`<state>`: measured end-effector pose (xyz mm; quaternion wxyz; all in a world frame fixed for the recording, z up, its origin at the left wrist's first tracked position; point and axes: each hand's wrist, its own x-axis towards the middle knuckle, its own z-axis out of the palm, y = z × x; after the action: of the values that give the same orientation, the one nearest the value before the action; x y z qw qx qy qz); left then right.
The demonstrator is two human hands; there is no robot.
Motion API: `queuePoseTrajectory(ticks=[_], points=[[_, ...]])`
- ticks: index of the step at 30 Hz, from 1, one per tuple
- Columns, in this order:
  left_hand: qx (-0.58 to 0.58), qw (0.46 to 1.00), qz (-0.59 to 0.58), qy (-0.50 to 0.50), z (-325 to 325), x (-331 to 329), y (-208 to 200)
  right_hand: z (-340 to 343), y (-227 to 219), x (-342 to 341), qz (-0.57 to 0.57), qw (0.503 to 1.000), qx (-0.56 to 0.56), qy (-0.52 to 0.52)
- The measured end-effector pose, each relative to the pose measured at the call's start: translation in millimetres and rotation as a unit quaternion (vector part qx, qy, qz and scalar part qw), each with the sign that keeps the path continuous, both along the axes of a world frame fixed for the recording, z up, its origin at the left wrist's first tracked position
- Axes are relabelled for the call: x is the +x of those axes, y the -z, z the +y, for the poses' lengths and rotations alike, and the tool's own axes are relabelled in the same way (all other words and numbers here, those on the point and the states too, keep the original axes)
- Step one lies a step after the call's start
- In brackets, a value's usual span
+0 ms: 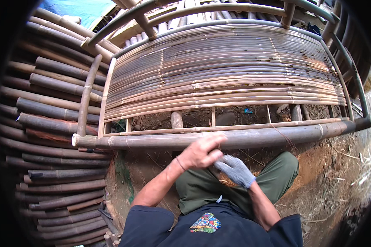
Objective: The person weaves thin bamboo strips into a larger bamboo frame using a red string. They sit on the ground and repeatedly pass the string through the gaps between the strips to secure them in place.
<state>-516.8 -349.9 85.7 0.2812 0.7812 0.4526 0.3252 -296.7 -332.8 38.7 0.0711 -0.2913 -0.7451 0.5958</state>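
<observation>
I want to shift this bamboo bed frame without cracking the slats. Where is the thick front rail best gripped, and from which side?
Probably the thick front rail, on its bare stretch beside the left hand and the gloved right hand. Come from the near side, over the top: it lies level, round and unobstructed there, while the thin slats behind look too slight to bear a grip.

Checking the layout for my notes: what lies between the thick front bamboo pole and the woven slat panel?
In the head view, an open gap showing dirt, crossed by short uprights and a thin rail, separates pole from slat panel.

Two hands (pixel 202 152), one glove (pixel 235 169)
</observation>
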Motion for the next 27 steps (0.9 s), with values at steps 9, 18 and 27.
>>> queuePoseTrajectory(ticks=[9,18,27], points=[[0.118,0.972,-0.064,-0.194,16,-23,-4,12,-198,125,-0.038,0.852,0.263,0.451],[0.041,0.903,0.416,0.104,107,-90,135,137,-17,-26,-0.437,0.611,0.633,0.185],[-0.326,0.941,0.082,0.032,132,-65,138,168,41,-104,-0.315,0.86,0.341,-0.211]])
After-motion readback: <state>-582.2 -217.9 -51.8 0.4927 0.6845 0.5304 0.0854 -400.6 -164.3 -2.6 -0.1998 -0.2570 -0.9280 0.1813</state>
